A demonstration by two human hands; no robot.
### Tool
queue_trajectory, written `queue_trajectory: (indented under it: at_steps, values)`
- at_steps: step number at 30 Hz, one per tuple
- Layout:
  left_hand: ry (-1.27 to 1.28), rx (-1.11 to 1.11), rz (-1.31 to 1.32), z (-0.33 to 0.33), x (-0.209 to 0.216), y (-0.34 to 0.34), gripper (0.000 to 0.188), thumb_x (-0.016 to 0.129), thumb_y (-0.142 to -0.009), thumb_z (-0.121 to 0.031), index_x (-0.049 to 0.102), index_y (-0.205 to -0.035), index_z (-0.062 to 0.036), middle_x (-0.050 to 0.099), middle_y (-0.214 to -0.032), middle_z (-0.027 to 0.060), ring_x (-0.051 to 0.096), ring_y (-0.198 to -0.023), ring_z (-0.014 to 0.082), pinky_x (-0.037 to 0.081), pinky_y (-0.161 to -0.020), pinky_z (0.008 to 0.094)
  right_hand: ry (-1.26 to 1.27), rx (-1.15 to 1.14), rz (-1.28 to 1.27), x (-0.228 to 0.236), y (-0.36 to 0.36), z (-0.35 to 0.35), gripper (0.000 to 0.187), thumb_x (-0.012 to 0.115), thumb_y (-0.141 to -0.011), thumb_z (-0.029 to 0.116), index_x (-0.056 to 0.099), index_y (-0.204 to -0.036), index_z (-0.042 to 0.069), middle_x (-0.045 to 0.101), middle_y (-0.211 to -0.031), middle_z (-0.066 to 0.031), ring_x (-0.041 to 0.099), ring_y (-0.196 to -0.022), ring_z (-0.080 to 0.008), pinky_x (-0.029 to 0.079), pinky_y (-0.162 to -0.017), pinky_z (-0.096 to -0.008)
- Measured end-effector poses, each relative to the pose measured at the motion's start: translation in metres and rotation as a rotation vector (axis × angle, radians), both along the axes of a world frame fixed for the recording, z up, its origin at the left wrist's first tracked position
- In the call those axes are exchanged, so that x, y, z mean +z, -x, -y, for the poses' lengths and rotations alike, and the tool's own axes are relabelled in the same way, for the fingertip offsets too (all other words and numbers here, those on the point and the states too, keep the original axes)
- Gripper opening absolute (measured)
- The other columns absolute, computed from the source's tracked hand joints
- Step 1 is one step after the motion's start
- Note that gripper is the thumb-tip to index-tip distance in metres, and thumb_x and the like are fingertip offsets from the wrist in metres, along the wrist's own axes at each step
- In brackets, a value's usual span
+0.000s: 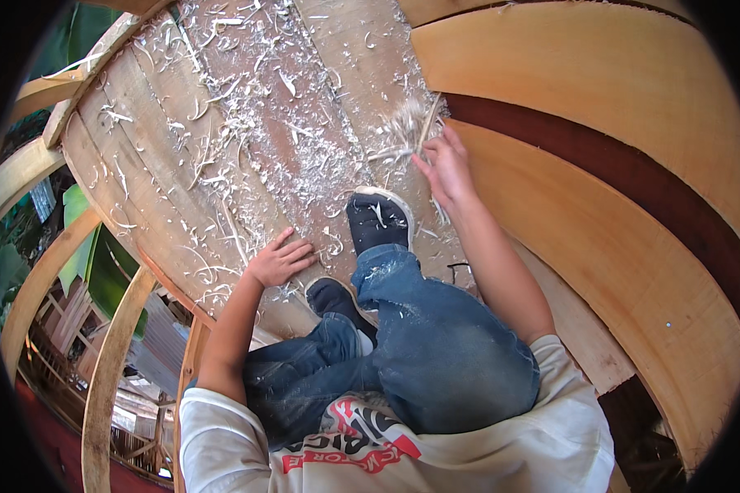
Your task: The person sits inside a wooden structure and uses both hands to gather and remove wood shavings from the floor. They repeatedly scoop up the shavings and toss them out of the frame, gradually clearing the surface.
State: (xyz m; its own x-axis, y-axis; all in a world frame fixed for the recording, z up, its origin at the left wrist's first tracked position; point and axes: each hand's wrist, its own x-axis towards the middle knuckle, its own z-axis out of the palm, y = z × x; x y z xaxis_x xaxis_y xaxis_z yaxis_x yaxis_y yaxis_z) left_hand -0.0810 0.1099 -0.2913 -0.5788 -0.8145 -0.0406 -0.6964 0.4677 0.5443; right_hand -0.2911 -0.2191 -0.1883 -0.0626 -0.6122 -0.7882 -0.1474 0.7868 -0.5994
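My left hand (281,259) lies flat on the plank floor (173,197), fingers spread, holding nothing, just left of my feet. Farther forward and to the right, my right hand (446,168) has its fingers curled at a pale tuft (401,130). Motion blurs this tuft, which looks like wood shavings or bristles, and a thin strip stands up beside it. The fingers seem closed on its near end. Curled wood shavings (247,123) and fine sawdust (316,160) lie scattered over the planks, thickest in the middle.
My dark shoes (378,220) rest on the planks between my hands. Curved wooden boards (575,189) rise along the right side, with a dark red gap between two of them. Curved ribs (111,370) stand at the left, with open gaps and large leaves (111,279) beyond.
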Motion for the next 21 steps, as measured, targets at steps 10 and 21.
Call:
queue_trajectory:
  at_steps: [10,21]
  values:
    - [0.056,0.013,0.014,0.003,0.0,0.002,0.045,0.051,-0.085,-0.022,0.058,-0.13,-0.0247,0.057,-0.132,-0.0018,0.05,-0.129,0.0151,0.022,-0.12,0.0491,0.318,0.623,-0.275,-0.058,0.033,-0.065,0.069,0.062,-0.085,0.01,0.034,-0.147,-0.002,0.037,-0.149,-0.0237,0.038,-0.138,-0.0364,0.036,-0.111,-0.04]
    - [0.007,0.3,0.1,0.041,0.009,0.009,0.029,0.052,-0.09,-0.02,0.058,-0.117,-0.015,0.052,-0.134,0.0094,0.044,-0.134,0.025,0.015,-0.119,0.0615,0.618,1.251,-0.751,-0.031,-0.012,-0.011,0.099,0.078,-0.079,0.041,0.023,-0.152,0.005,0.017,-0.157,-0.0289,0.021,-0.144,-0.0448,0.025,-0.116,-0.0519]
